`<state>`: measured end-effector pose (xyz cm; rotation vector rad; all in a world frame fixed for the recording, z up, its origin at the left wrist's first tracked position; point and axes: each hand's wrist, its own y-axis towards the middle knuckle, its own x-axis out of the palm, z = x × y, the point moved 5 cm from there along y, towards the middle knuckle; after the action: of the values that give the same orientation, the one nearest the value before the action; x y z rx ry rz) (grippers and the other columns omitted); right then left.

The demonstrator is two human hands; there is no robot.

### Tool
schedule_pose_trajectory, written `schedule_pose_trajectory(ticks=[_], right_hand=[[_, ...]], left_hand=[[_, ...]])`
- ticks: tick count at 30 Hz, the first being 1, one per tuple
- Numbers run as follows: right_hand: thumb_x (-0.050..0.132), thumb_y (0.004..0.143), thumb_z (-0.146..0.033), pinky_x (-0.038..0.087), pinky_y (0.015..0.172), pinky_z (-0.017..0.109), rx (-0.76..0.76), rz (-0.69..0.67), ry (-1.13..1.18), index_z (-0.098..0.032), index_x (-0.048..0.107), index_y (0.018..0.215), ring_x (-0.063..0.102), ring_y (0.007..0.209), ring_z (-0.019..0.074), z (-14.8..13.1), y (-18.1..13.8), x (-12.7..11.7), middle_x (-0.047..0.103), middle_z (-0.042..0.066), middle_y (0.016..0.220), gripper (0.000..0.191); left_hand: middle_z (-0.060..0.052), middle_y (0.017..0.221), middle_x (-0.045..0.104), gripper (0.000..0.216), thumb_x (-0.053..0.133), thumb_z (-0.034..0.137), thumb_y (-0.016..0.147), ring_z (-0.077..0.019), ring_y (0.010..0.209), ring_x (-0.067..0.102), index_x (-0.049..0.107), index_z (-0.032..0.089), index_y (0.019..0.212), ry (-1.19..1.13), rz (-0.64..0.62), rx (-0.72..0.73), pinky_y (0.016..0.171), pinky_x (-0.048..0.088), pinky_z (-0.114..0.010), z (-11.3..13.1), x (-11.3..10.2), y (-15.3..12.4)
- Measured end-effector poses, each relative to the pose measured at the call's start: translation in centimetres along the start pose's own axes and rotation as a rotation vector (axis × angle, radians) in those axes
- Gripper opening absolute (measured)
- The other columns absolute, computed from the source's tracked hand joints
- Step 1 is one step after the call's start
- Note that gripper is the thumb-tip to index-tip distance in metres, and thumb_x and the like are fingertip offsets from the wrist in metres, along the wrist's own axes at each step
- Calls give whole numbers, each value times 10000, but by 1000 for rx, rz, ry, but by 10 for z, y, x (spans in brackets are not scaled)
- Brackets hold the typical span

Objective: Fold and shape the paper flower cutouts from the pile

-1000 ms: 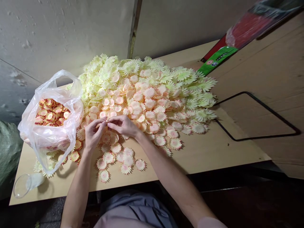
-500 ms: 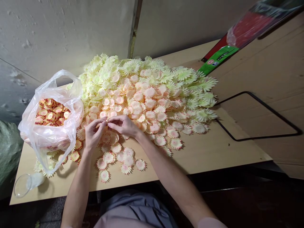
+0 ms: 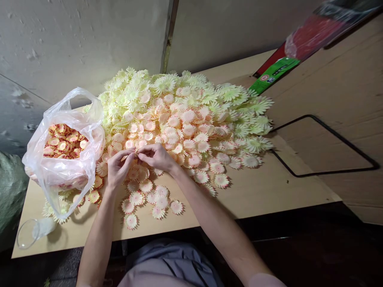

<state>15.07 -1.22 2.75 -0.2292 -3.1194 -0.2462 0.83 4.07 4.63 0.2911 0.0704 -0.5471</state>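
A large heap of cream, pale green and pink fabric flower heads [image 3: 185, 115] covers the back of a light wooden table [image 3: 269, 187]. My left hand [image 3: 118, 169] and my right hand [image 3: 155, 156] meet at the heap's front edge. Their fingertips pinch together on a small flower piece [image 3: 135, 152], mostly hidden by the fingers. Loose pink-centred flower heads [image 3: 152, 199] lie scattered just below my hands.
A clear plastic bag [image 3: 64, 159] of red and yellow flower pieces stands at the left. A clear plastic cup [image 3: 30, 235] lies at the front left corner. A black wire frame [image 3: 326, 147] and a red and green package [image 3: 287, 56] are at the right.
Both hands stay pinched together in place, with only slight finger movement. Nothing else has moved.
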Motion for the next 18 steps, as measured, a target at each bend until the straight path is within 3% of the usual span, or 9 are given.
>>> schedule_pose_trajectory(ticks=[8, 14, 18], right_hand=[[633, 799, -253, 549, 586, 246, 7, -47, -29, -130, 740, 823, 686, 620, 152, -2, -1, 1, 725, 46, 701, 165], [629, 797, -244, 542, 614, 243, -60, -26, -105, -130, 749, 821, 673, 650, 143, -7, -2, 1, 738, 50, 760, 167], [637, 779, -236, 543, 618, 249, -59, -4, -102, -125, 742, 799, 666, 632, 141, -10, -2, 2, 732, 46, 731, 154]], left_hand=[[-88, 968, 715, 209, 751, 296, 735, -217, 962, 678, 702, 152, 878, -78, -4, -23, 847, 564, -331, -9, -1, -2], [-95, 956, 687, 174, 644, 322, 824, -192, 920, 660, 663, 152, 854, 165, 6, 111, 764, 561, -277, 3, 1, -2], [-62, 887, 659, 181, 602, 345, 849, -157, 838, 630, 614, 164, 850, 239, 24, 103, 719, 524, -235, 3, 0, -1]])
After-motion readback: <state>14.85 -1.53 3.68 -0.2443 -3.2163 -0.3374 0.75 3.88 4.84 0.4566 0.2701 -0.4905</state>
